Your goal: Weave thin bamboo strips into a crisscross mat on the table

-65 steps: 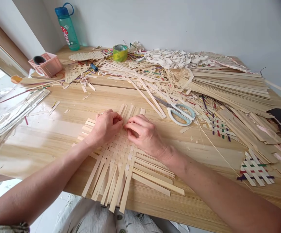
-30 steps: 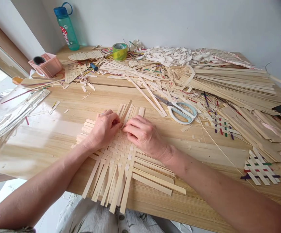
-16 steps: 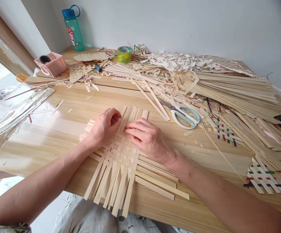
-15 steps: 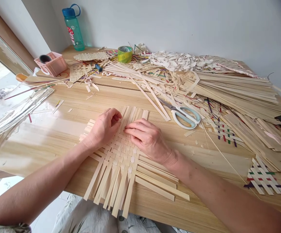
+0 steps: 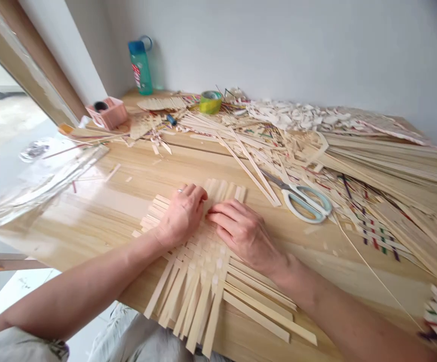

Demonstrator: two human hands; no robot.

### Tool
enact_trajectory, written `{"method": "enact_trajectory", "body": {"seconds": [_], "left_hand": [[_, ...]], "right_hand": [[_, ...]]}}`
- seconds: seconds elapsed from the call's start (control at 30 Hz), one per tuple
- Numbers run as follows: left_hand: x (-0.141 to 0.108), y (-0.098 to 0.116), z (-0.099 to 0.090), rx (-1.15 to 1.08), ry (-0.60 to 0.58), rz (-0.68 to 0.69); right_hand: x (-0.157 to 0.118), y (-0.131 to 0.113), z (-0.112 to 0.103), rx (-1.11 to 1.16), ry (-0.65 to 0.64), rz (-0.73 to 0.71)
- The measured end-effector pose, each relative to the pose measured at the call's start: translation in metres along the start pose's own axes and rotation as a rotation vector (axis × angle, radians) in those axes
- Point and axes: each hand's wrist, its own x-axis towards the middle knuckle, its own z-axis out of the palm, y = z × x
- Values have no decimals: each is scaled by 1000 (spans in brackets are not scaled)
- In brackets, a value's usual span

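A woven mat of pale flat strips (image 5: 199, 251) lies near the table's front edge, its loose strip ends fanning out on all sides. My left hand (image 5: 186, 213) rests on its upper left part, fingers curled, with a ring on one finger. Just to the right, my right hand (image 5: 241, 231) has its fingers pressed together on the upper middle of the weave. The fingertips of both hands are close to each other. Whatever strip lies between or under them is too small and blurred to make out.
White-handled scissors (image 5: 304, 201) lie right of the mat. Behind are loose strips (image 5: 248, 161), green-yellow tape (image 5: 210, 102), a pink basket (image 5: 108, 114) and a teal bottle (image 5: 141, 70). Long strips (image 5: 387, 156) and small colored weaves (image 5: 380, 234) are at the right.
The whole view has shifted, so things appear farther right and lower. My left hand has turned to show more of its back and sits closer to my right fingertips.
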Motion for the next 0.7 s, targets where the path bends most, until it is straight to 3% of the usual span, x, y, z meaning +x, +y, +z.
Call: {"method": "enact_trajectory", "body": {"seconds": [0.2,0.4,0.7], "left_hand": [[-3,-1,3,99,-65,-10],[-2,-6,5,105,-167,14],[9,-3,-9,-56,-106,-16]], "right_hand": [[-3,7,14,5,99,-117],[-6,17,28,27,127,-134],[5,2,7,84,8,-77]]}}
